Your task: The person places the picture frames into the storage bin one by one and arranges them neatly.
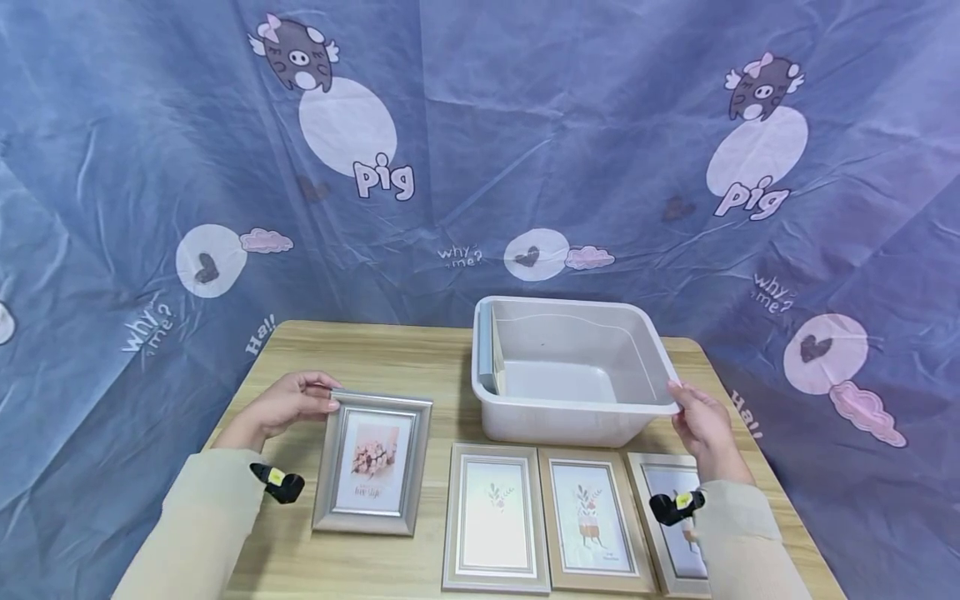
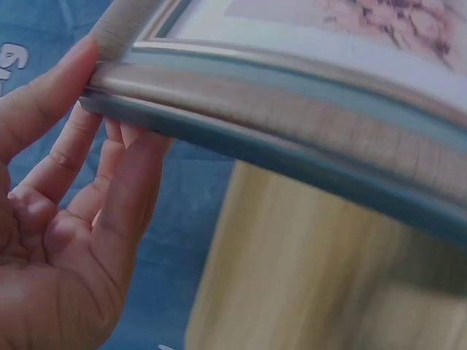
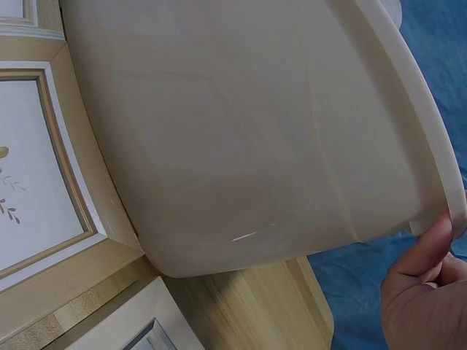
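Left hand (image 1: 288, 406) pinching the top-left corner of the silver picture frame (image 1: 373, 462), thumb on the face edge, fingers (image 2: 124, 189) curled under the back; frame's far end apparently lifted off the wooden table (image 1: 390, 354), its near edge low, though hard to judge from the blurred wrist view. Right hand (image 1: 701, 425) gripping the near-right rim of the grey plastic tub (image 1: 570, 367), thumb over the lip. Tub standing behind three more frames (image 1: 577, 517) lying flat in a row. Best to keep the tub steadied, support the silver frame from beneath, lift it level and clear of its neighbour.
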{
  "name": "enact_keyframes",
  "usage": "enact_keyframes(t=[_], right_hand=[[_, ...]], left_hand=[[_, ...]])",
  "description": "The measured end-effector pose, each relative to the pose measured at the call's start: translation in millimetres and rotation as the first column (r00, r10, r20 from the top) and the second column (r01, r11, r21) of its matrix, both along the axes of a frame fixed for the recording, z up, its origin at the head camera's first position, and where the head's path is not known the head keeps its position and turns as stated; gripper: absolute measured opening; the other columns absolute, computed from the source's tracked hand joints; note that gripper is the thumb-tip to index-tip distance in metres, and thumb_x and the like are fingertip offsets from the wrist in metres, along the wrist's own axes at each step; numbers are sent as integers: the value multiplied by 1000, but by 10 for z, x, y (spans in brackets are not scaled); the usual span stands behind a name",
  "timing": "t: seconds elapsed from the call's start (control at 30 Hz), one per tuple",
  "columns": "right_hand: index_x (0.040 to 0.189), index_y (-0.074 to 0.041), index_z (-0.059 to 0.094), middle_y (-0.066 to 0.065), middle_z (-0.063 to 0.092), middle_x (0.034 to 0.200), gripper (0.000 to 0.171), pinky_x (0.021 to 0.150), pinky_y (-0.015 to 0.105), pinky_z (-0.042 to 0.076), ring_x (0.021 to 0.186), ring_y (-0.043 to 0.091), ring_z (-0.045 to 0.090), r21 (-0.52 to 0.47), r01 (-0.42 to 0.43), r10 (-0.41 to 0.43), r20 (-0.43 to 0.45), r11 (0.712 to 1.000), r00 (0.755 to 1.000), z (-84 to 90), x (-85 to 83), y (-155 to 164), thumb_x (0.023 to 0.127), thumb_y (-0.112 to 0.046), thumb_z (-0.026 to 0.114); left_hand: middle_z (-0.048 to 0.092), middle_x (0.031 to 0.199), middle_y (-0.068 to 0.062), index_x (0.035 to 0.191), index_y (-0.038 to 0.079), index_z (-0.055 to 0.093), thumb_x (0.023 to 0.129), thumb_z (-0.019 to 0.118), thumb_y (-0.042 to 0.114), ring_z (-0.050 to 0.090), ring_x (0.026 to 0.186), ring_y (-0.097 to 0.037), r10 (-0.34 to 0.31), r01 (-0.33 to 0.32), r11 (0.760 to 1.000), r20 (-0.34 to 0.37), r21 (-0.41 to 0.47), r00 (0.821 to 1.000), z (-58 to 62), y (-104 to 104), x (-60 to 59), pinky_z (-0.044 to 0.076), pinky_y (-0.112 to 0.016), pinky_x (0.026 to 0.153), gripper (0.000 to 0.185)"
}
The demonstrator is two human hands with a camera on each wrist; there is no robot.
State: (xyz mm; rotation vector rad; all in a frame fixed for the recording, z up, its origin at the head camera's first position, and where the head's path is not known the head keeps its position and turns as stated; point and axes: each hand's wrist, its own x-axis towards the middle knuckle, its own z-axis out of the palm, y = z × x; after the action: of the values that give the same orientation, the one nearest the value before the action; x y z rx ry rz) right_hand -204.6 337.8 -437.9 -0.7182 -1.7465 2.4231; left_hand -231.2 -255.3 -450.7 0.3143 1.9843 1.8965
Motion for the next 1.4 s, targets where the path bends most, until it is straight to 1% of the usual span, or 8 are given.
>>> enact_keyframes(t=[0.3, 0.53, 0.57, 0.77, 0.83, 1.07, 1.2, 1.4], right_hand=[[77, -22, 62, -5, 53, 74, 6, 43, 14, 40, 52, 4, 43, -3, 7, -7, -31, 1000, 1000, -11, -8, -41, 77, -16, 64], [76, -23, 63, -5, 54, 74, 6, 43, 14, 40, 53, 4, 45, 4, 10, -10, -22, 1000, 1000, -4, -20, -58, 77, -18, 64], [75, -24, 64, -5, 54, 74, 6, 43, 14, 40, 53, 4, 45, 5, 12, -11, -22, 1000, 1000, -4, -22, -57, 76, -18, 65], [76, -23, 63, -5, 54, 75, 6, 43, 14, 39, 53, 4, 44, 2, 15, -15, -29, 1000, 999, -14, -32, -41, 76, -18, 65], [77, -23, 62, -5, 54, 76, 7, 42, 14, 39, 53, 3, 44, 1, 17, -17, -26, 1000, 1000, -18, -33, -37, 76, -18, 65], [76, -23, 63, -5, 54, 74, 6, 43, 14, 39, 53, 4, 44, 6, 18, -18, -26, 1000, 1000, -13, -23, -40, 76, -17, 65], [75, -22, 64, -5, 54, 74, 6, 43, 14, 39, 53, 4, 44, -1, 16, -16, -33, 1000, 999, -10, -19, -41, 77, -16, 64], [75, -22, 63, -4, 54, 73, 8, 42, 14, 39, 52, 4, 44, -10, 12, -12, -33, 1000, 999, -6, -16, -48, 79, -15, 62]], left_hand=[[59, 80, -3, 93, 0, 54, 73, 59, -11, 59, 73, -14, 146, -139, 988, -116, 69, 982, 270, -91, -133, 50, -32, 68, 24], [59, 79, -4, 90, 2, 56, 69, 68, -2, 60, 72, -14, 365, -325, 924, -206, 202, 908, 447, -27, -187, 49, -30, 69, 24], [59, 79, -5, 89, 3, 58, 68, 70, -1, 60, 72, -15, 378, -322, 909, -197, 265, 904, 251, -134, -373, 50, -30, 68, 25], [59, 75, -5, 88, 1, 60, 62, 73, -4, 59, 69, -13, 625, -536, 765, -211, 356, 751, 478, 69, -366, 51, -27, 64, 29], [60, 73, -4, 87, -1, 59, 61, 73, -6, 59, 66, -12, 710, -624, 696, -205, 355, 674, 800, 285, -165, 51, -26, 62, 30], [56, 71, -8, 83, 0, 59, 58, 72, -13, 56, 60, -12, 833, -685, 541, -200, 488, 516, 1133, 574, -161, 51, -22, 55, 31], [54, 70, -10, 83, -1, 59, 56, 72, -15, 55, 59, -14, 857, -663, 499, -200, 558, 475, 1321, 742, -164, 51, -24, 57, 33], [53, 73, -13, 83, -2, 58, 57, 72, -13, 54, 61, -15, 852, -602, 492, -207, 629, 480, 1612, 1019, -147, 51, -27, 61, 32]])
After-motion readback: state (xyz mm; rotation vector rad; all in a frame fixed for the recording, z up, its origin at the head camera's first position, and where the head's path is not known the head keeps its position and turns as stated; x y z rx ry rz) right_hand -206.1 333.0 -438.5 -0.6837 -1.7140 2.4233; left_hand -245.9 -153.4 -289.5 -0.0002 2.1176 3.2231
